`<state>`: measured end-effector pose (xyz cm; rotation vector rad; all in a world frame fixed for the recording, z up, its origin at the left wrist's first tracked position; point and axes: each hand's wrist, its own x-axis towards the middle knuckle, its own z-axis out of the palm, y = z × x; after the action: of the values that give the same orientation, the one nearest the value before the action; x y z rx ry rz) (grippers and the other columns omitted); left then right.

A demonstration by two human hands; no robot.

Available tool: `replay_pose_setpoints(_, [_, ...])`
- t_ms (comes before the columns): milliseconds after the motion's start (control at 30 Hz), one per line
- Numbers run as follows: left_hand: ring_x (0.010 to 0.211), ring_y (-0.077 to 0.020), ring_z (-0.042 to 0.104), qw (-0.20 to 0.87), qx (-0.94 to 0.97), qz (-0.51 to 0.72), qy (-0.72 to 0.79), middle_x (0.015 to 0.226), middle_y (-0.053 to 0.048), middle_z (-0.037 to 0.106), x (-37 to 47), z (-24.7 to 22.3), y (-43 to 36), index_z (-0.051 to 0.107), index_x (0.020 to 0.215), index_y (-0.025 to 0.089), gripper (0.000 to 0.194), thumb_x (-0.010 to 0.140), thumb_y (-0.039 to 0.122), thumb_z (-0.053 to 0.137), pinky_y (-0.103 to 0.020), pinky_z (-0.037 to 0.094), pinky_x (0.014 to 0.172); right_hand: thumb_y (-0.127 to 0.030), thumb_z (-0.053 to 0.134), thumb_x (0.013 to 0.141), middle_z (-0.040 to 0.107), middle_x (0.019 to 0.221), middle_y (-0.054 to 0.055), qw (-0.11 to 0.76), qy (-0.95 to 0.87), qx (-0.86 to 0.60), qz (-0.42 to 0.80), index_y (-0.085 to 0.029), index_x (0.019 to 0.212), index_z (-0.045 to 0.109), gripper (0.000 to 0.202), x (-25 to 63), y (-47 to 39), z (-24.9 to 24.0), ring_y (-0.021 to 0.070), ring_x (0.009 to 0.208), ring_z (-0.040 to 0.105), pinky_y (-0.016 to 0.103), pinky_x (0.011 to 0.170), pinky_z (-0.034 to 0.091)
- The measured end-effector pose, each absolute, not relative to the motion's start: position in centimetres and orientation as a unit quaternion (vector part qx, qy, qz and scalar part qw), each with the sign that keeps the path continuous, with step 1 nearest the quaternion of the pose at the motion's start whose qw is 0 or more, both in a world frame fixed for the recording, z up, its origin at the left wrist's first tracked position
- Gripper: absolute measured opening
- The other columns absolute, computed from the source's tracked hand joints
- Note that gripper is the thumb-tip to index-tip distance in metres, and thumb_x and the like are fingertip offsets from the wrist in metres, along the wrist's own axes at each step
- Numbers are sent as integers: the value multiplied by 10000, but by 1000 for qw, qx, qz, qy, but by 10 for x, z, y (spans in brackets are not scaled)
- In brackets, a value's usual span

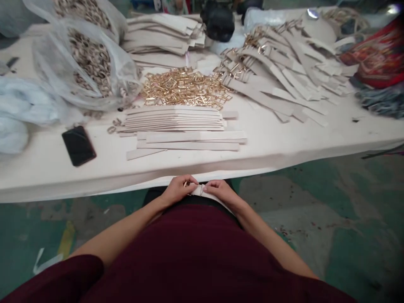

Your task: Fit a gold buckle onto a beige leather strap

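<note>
Close to my lap, in front of the table edge, my left hand [178,189] grips the buckle end of a pale belt strap [217,200]. A bit of gold buckle [187,184] shows at its fingers. My right hand [222,192] pinches the same strap a little further along, at a narrow band around it that looks like a loop [201,190]. The rest of the strap runs right, under my right wrist. On the table ahead lie a row of flat pale straps [173,118] and a heap of gold buckles [186,86].
Plastic bags of small beige loops [90,63] stand at the back left. A phone [78,145] lies near the front left. Straps with buckles attached [277,75] are piled at the right, beside a red patterned cloth [378,54]. More straps [160,33] are stacked behind.
</note>
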<state>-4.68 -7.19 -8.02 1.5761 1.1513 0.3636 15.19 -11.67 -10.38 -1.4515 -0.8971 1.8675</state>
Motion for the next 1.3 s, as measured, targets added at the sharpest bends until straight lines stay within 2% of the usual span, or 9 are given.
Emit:
replay_pose_setpoints(367, [673,-112,505,408,779,176,443,799,-22,627,-49,-78,-67,658,917,172,230,852,328,502,-227,395,651,-433,787,553,597,632,-31,324,-327,-557,691,-157,767,595,399,144,-113,-109,80,541,472,211,551,350])
replay_pose_setpoints(467, [665,-107,502,391,791,186,432,793,-23,615,-48,-81,-66,657,922,172,213,851,303,506,-226,395,653,-451,759,588,601,642,-22,310,-350,-552,691,-146,762,626,376,142,-107,-107,84,559,477,216,564,353])
replay_pose_setpoints(567, [656,-104,494,401,777,192,446,773,-22,612,-50,-83,-64,666,909,168,219,840,316,519,-223,403,647,-451,742,603,594,629,-19,307,-351,-546,696,-137,726,645,351,143,-105,-108,83,563,466,219,569,344])
replay_pose_setpoints(667, [626,-102,485,469,711,190,488,732,-9,600,-52,-86,-62,662,915,159,272,821,377,529,-206,415,591,-468,724,617,596,647,-10,300,-364,-553,686,-134,744,650,364,143,-106,-111,90,574,468,229,581,354])
replay_pose_setpoints(833, [578,-93,461,548,632,183,517,671,16,558,-53,-91,-59,659,927,152,323,775,420,564,-178,409,496,-436,751,591,645,892,26,257,-549,-594,528,-184,986,648,480,137,-104,-105,147,739,549,264,684,408])
replay_pose_setpoints(933, [578,-94,461,553,628,188,515,675,16,559,-53,-90,-59,657,931,152,326,770,422,569,-182,413,496,-451,696,648,664,959,58,178,-660,-605,408,-211,980,674,410,132,-101,-98,211,862,578,309,761,415])
replay_pose_setpoints(1033, [560,-92,458,541,643,182,510,656,23,550,-54,-90,-59,651,942,156,319,792,419,552,-193,407,516,-383,662,665,680,971,72,152,-674,-631,353,-220,987,684,361,133,-101,-96,229,865,598,323,767,425])
replay_pose_setpoints(1167, [627,-102,482,460,716,177,494,710,7,584,-53,-94,-58,667,919,163,257,815,362,544,-209,393,601,-303,640,676,699,887,41,212,-614,-606,459,-194,937,699,289,144,-105,-108,191,797,610,294,753,448])
replay_pose_setpoints(1300, [650,-104,484,437,770,159,438,733,-1,593,-46,-97,-55,677,938,172,228,817,328,562,-212,384,639,-384,679,690,698,940,46,307,-489,-561,593,-168,1058,668,427,152,-108,-117,183,829,620,289,765,472])
